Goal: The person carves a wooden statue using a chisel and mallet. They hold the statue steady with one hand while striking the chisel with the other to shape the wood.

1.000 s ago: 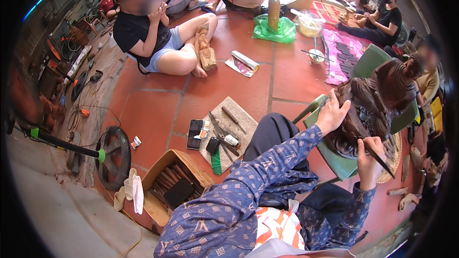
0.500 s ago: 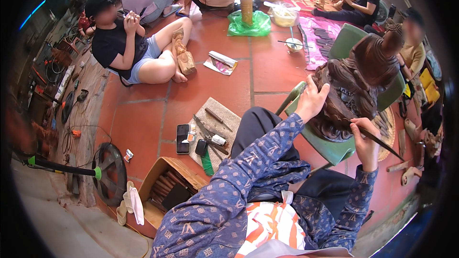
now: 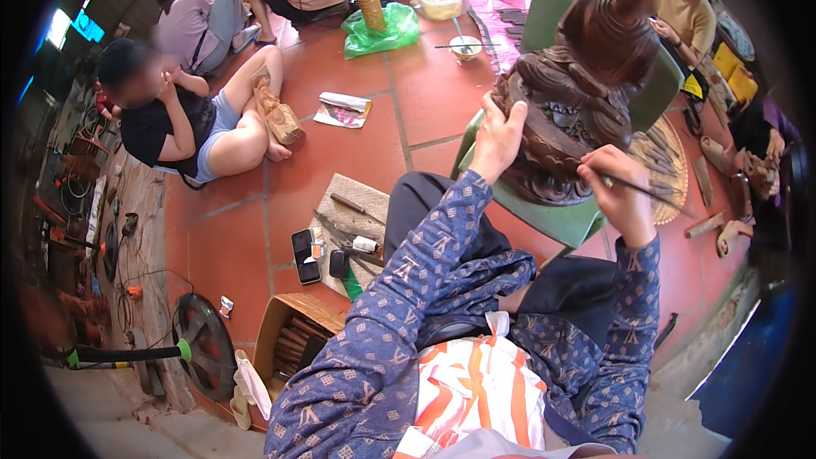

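Observation:
A dark brown carved wooden statue [image 3: 557, 110] of a seated robed figure rests on a green plastic chair [image 3: 544, 219] in front of me, to the right. My left hand [image 3: 500, 138] lies against the left side of its base, thumb and fingers stretched apart. In a pinch grip, my right hand [image 3: 619, 191] holds a thin dark carving tool [image 3: 650, 193] by the statue's lower front. The shaft slants out to the right; its working tip is hidden by my fingers, so contact cannot be told.
Left of my knee, a mat [image 3: 374, 229] bears hand tools and a phone [image 3: 306, 257]. A box of wooden-handled tools [image 3: 293, 336] stands near a wheel [image 3: 204, 344]. A round woven tray [image 3: 671, 161] of tools lies beyond the chair. Several people sit around; one [image 3: 187, 119] is at left.
My view has turned right, so the surroundings sit further left. My right hand has come closer to the statue's lower front with the tool; my left hand stays at its side.

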Available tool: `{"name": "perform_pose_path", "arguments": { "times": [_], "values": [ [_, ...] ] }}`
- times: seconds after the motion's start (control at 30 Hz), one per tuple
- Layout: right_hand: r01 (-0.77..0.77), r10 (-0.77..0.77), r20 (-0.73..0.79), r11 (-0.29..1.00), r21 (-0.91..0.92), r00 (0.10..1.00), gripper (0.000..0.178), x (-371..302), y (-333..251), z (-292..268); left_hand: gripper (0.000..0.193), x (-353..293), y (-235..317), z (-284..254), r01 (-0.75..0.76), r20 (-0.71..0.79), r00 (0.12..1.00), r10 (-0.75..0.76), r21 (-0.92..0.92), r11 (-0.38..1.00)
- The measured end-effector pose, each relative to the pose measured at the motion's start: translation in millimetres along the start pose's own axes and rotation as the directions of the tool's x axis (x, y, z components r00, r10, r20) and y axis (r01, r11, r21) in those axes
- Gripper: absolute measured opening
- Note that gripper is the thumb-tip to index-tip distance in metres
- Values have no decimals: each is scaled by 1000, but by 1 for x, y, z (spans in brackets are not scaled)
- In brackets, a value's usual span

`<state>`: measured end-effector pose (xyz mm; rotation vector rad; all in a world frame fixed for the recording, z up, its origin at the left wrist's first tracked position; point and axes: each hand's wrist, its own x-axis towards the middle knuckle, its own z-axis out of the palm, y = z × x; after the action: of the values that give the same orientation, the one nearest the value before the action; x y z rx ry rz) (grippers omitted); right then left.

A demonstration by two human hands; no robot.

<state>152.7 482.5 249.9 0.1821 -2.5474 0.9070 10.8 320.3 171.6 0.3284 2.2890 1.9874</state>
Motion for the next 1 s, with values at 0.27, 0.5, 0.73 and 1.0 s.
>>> {"name": "perform_pose_path", "arguments": {
  "times": [0.27,0.5,0.73,1.0],
  "values": [
    [120,-118,23,973,-197,993,13,-3,4,1,69,9,-14,2,-11,-31,999,11,0,1000],
    [-76,405,-435,796,601,804,13,-69,36,9,68,21,-19,0,38,45,998,-36,-33,999],
    [-451,711,55,382,807,701,14,-207,24,94,48,-77,77,-31,-265,33,962,270,-117,957],
    [-335,542,-146,686,646,827,14,-192,26,101,28,-192,137,-34,197,702,-1,712,-698,689]
  ]
}}
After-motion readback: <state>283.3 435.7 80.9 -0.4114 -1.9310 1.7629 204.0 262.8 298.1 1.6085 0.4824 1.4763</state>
